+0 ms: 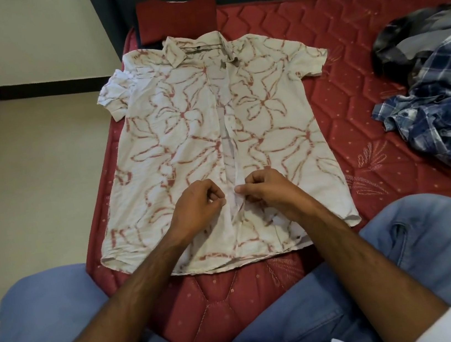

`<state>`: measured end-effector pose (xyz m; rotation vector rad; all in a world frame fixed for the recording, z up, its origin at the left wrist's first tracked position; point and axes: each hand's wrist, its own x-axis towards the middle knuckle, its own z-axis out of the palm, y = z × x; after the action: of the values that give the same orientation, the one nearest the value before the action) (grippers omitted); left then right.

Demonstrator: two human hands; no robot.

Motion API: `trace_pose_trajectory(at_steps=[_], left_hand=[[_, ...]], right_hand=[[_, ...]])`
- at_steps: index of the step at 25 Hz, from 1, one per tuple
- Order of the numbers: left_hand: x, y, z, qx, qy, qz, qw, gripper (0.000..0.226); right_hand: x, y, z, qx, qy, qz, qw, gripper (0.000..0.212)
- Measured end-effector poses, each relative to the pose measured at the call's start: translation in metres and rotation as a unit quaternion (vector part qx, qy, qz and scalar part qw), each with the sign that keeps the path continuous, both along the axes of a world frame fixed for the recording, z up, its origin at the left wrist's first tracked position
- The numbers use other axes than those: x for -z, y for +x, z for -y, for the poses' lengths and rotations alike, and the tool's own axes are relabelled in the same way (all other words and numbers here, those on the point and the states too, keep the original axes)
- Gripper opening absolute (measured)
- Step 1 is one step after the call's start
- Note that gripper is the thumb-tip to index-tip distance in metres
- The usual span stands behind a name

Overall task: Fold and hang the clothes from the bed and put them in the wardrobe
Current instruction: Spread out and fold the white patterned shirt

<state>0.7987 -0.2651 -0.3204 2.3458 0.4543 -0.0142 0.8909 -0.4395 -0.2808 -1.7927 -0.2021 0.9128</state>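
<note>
Left hand (198, 203) and right hand (264, 190), fingers curled, apparently pinching.

There is a single view, from a wide-angle camera on the person's head, looking forward and steeply down over the bed (317, 50). It sits close: both forearms run in from the bottom edge, and the knees fill the corners at 7 and 5 o'clock. The headboard wall lies toward 12 o'clock, the floor toward 9 o'clock. Straight lines bow near the edges.
</note>
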Motion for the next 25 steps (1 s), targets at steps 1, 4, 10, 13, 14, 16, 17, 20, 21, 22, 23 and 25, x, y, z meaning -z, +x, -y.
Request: trace_pose_trajectory(at_steps=[1, 4, 10, 13, 14, 16, 17, 20, 21, 22, 23, 25], left_hand=[[-0.003, 0.001, 0.0, -0.01, -0.021, -0.006, 1.0, 0.009], [-0.008, 0.003, 0.002, -0.031, -0.051, -0.012, 0.998, 0.009], [-0.004, -0.002, 0.007, -0.05, -0.053, 0.003, 0.997, 0.012], [-0.001, -0.002, 0.006, -0.049, -0.054, 0.0, 0.997, 0.01], [-0.001, -0.003, 0.007, -0.038, -0.038, -0.001, 0.999, 0.011], [0.002, -0.008, 0.014, 0.0, 0.038, 0.006, 0.999, 0.032], [0.004, -0.01, 0.017, 0.021, 0.076, 0.011, 0.997, 0.044], [0.001, -0.01, 0.018, 0.022, 0.048, 0.026, 0.998, 0.046], [0.0, -0.009, 0.014, 0.003, 0.02, 0.028, 0.999, 0.036], [-0.001, -0.007, 0.01, -0.014, 0.005, 0.028, 0.999, 0.025], [-0.001, -0.006, 0.007, -0.025, 0.004, 0.025, 0.999, 0.017], [-0.003, -0.003, 0.007, -0.025, 0.02, 0.007, 0.999, 0.009]], right_hand=[[-0.003, 0.001, 0.001, 0.004, 0.031, -0.038, 0.999, 0.025], [-0.011, 0.012, 0.011, -0.037, 0.035, -0.093, 0.994, 0.014], [-0.007, 0.033, 0.032, 0.098, -0.041, -0.107, 0.989, 0.011], [0.007, 0.034, 0.031, 0.07, -0.132, 0.021, 0.989, 0.007], [0.012, 0.034, 0.03, 0.054, -0.148, 0.063, 0.985, 0.007], [0.018, 0.035, 0.031, 0.056, -0.131, 0.063, 0.988, 0.007], [0.016, 0.034, 0.031, 0.062, -0.107, 0.046, 0.991, 0.008], [0.005, 0.022, 0.021, 0.041, -0.033, 0.018, 0.998, 0.008], [0.003, 0.014, 0.015, 0.032, -0.027, 0.03, 0.999, 0.009], [0.003, 0.006, 0.008, 0.027, -0.026, 0.04, 0.999, 0.01], [0.005, -0.002, 0.002, 0.026, -0.028, 0.037, 0.999, 0.011], [0.009, -0.012, -0.008, 0.027, -0.028, 0.012, 0.999, 0.014]])
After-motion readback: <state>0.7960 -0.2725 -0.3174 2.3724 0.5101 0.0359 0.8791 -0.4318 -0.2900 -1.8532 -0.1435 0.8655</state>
